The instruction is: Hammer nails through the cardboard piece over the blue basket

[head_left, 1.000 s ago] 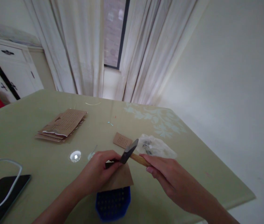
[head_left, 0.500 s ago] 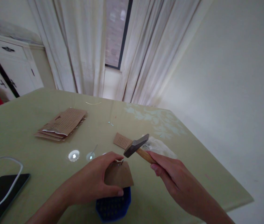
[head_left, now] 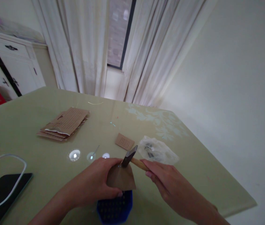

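My left hand (head_left: 99, 179) is closed around a piece of brown cardboard (head_left: 122, 178), thumb along its near side and fingers behind the far edge. Beneath the cardboard is a blue octagonal container (head_left: 116, 207) with a dotted pattern inside. In my right hand (head_left: 167, 179) is a hammer (head_left: 129, 155), gripped by its wooden handle. The dark hammer head rests at or just above the cardboard's far edge, close to my left fingertips. The nail that stood at that edge is hidden behind the head.
Behind the hammer lie a small punched cardboard piece (head_left: 124, 141) and a clear plastic bag (head_left: 157, 150) of dark small items. Stacked cardboard sheets (head_left: 64, 123) lie at the left. A dark tablet (head_left: 8, 193) with a white cable (head_left: 20, 175) is at the near left.
The hammer has come down and left onto the cardboard's far edge, covering the nail. My left hand keeps its hold on the cardboard. The view has shifted slightly.
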Available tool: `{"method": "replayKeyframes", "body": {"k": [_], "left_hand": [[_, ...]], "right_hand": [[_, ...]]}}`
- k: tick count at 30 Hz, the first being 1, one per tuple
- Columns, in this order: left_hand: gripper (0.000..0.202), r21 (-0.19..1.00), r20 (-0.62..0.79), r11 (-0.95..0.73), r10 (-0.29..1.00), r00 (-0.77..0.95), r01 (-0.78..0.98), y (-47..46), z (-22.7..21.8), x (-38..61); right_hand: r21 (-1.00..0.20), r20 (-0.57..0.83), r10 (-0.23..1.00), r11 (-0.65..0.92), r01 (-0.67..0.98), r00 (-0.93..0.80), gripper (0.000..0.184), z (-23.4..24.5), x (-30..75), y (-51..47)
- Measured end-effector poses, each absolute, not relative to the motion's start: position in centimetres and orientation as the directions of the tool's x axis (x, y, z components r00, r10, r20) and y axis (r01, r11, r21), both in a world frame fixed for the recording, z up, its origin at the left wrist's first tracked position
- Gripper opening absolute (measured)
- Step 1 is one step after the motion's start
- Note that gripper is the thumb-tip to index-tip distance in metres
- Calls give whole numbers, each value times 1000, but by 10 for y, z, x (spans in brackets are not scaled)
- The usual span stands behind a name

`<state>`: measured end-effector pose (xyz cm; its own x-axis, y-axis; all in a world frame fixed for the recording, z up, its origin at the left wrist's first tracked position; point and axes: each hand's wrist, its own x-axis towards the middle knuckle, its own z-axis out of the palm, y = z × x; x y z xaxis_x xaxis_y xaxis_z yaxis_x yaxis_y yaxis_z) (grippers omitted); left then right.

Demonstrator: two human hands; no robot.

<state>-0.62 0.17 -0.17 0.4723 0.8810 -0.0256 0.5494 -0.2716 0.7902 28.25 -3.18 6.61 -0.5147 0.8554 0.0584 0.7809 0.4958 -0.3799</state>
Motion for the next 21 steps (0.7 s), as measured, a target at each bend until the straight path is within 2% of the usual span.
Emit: {"method": "replayKeyframes", "body": {"k": [7, 9, 10, 12, 14, 16, 18, 19, 21], "left_hand": [[71, 800, -38, -263, 875, 483, 540, 3, -6, -5], [77, 784, -53, -245, 890, 454, 571, 2, -6, -5], [80, 778, -63, -234, 895, 442, 584, 1, -6, -5], [87, 789, -92, -208, 890, 446, 578, 1, -6, -7], [92, 840, -112, -171, 874, 472, 515, 4, -6, -10], [82, 891, -96, -137, 875, 474, 432, 12, -7, -14], [52, 891, -69, -118, 919, 388, 438, 24, -13, -19], [38, 859, -52, -114, 951, 305, 499, 31, -18, -23], [33, 720, 14, -88, 994, 113, 689, 46, -30, -32]], "right_hand": [[-428, -5, 857, 464, 776, -515, 36, 76, 282, -27], [-493, 44, 871, 445, 748, -489, 33, 73, 284, -15], [-565, 80, 890, 411, 715, -449, 32, 67, 284, -6], [-786, 85, 942, 264, 558, -325, 29, 48, 280, 15], [-966, -42, 960, 31, 255, -276, 34, 23, 271, 36], [-989, -129, 952, -144, -36, -277, 36, 0, 259, 51], [-949, -180, 941, -243, -201, -286, 43, -20, 248, 57], [-930, -198, 936, -272, -246, -290, 47, -27, 245, 57], [-906, -227, 927, -314, -286, -297, 51, -37, 242, 54]]}}
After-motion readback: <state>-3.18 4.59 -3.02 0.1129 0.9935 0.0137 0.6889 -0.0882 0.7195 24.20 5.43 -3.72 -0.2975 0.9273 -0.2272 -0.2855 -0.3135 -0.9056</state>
